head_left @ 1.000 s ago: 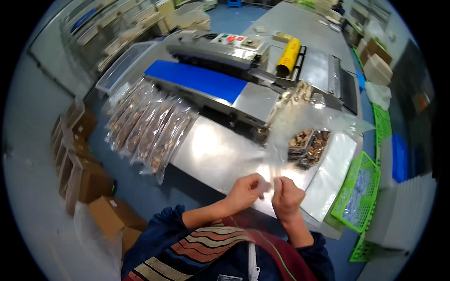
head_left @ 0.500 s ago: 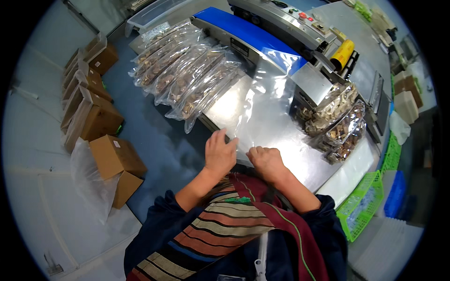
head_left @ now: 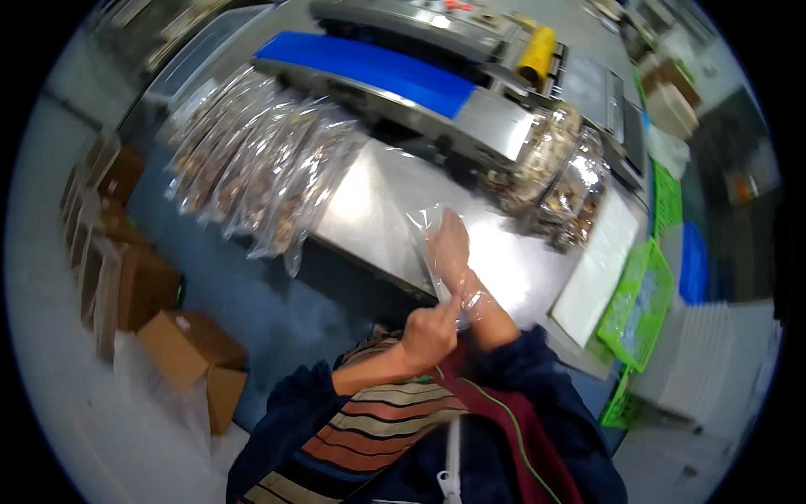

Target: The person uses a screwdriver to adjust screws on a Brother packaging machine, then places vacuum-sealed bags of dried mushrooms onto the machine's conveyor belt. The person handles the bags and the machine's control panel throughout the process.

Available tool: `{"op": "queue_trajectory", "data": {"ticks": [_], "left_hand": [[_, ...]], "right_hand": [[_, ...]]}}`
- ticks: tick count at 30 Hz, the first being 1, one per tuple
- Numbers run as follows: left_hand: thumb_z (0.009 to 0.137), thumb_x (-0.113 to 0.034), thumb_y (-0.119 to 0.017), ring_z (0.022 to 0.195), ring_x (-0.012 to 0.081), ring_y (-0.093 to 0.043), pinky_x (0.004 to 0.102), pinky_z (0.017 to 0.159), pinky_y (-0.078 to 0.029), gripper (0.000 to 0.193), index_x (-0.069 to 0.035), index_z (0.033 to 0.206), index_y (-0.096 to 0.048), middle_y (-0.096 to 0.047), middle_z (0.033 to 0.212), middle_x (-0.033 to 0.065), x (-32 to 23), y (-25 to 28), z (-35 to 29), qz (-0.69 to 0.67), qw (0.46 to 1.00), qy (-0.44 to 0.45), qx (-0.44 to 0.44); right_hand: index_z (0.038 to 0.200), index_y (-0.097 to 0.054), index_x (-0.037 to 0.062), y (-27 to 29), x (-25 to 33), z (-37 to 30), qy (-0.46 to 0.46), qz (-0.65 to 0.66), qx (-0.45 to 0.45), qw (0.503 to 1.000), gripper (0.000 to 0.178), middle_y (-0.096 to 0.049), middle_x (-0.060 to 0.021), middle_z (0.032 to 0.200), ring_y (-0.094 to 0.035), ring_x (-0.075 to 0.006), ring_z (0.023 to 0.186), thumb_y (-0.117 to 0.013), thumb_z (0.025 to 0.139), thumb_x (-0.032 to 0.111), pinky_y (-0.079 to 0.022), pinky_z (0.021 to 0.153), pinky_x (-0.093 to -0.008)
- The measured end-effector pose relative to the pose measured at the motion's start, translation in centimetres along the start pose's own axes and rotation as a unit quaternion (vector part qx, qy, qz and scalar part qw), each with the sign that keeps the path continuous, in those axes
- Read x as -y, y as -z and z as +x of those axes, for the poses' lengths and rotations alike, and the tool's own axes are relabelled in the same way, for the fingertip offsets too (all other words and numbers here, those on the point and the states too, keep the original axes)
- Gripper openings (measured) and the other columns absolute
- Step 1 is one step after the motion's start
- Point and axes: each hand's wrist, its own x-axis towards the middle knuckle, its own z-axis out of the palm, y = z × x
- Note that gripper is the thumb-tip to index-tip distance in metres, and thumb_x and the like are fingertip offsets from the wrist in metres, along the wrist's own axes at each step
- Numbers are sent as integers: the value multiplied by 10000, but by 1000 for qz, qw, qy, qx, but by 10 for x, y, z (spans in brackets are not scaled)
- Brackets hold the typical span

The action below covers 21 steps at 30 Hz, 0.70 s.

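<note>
A clear plastic bag (head_left: 425, 220) is pulled over my right hand (head_left: 450, 245), reaching down past the wrist. Inside it, that hand looks stretched out, with no other item visible in it; its fingers are slightly blurred. My left hand (head_left: 430, 338) is closed on the bag's lower edge, beside my right wrist and close to my body. Both hands are at the near edge of a shiny metal table (head_left: 361, 197). Filled clear bags of brown dried pieces, perhaps mushrooms (head_left: 290, 168), lie in a slanted row to the left.
A machine with a blue conveyor belt (head_left: 369, 71) stands behind the table. More filled bags (head_left: 579, 181) rest at the right, near a yellow roll (head_left: 537, 55) and a white sheet stack (head_left: 594, 269). Green baskets (head_left: 638, 307) stand at the right; lined cardboard boxes (head_left: 147, 286) line the left floor.
The empty bag lay flat on the table with both hands at its near end. Now my right hand is inside it, and my left has moved right beside the right wrist. The view has shifted.
</note>
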Motion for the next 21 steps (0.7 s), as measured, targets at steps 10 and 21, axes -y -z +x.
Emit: {"op": "queue_trajectory", "data": {"ticks": [10,21], "left_hand": [[754,-65,-532,532,312,-590,392,456,-460,251,-23,991,-603,-604,643,133,35,4,6,97,990,104,-11],[776,-36,-536,588,337,-596,377,527,-487,130,7,858,-627,-611,691,170,13,-24,7,125,974,149,-112]], "right_hand": [[1067,-584,-61,27,19,-77,140,-30,283,948,413,-568,-255,1095,-501,-362,1096,-591,745,199,-300,1020,-416],[1387,-98,-33,235,-157,153,-401,-50,-92,910,1037,-167,-313,1402,-306,-441,1259,-733,666,360,-320,1014,-480]]}}
